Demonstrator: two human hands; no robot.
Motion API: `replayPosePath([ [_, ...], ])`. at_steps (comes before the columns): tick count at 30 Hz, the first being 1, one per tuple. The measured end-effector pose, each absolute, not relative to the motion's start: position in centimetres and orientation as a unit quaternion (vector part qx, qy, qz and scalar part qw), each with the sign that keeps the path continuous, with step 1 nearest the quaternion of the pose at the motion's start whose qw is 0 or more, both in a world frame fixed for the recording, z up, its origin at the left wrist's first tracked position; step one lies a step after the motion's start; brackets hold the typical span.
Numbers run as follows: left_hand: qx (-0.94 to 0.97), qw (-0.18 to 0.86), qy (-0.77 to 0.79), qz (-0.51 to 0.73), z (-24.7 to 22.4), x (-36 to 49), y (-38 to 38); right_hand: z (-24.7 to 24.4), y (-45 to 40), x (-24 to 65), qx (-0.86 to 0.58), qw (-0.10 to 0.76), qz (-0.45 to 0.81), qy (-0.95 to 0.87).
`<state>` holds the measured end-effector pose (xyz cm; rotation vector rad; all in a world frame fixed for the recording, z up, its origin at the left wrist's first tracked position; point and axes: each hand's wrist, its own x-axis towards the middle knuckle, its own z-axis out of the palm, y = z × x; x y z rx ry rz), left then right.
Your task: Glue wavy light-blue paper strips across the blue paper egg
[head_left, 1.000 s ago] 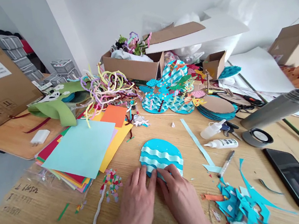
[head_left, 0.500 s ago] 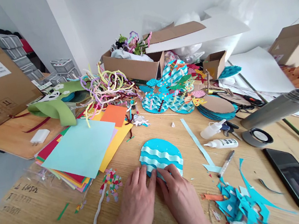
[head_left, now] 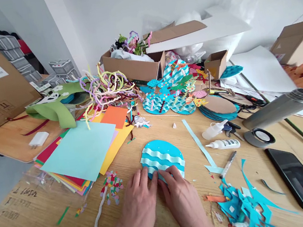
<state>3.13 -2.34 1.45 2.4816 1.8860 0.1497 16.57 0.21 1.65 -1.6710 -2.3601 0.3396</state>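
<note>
A round blue disc (head_left: 161,148) with pale wavy strips across it lies on the wooden table. At its lower left edge my left hand (head_left: 141,200) rests with fingers bent and close together, the fingertips on the disc. My right hand (head_left: 180,198) touches the lower edge, its fingers curled over a pale strip. Both thumbs nearly meet at the bottom edge. The part of the disc under the fingers is hidden. To the right lie a pale blue paper strip (head_left: 198,142), a white glue bottle (head_left: 225,144) and a pen (head_left: 228,164).
Coloured paper (head_left: 80,150) is stacked at the left, beside small confetti (head_left: 113,185). Blue scraps (head_left: 242,206) and a black phone (head_left: 299,181) are at the lower right. Decorated discs (head_left: 155,103), pipe cleaners (head_left: 106,86) and a metal cylinder (head_left: 273,110) stand farther back.
The whole view has shifted very slightly. Both hands keep their places on the disc's lower edge.
</note>
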Motion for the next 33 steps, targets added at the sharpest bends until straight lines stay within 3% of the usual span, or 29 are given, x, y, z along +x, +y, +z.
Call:
replayPosePath([
  [33, 0.778, 0.082, 0.617, 0.079, 2.6, 2.7, -2.2, 2.1, 0.5, 16.9, -0.595, 0.168, 0.180, -0.765],
])
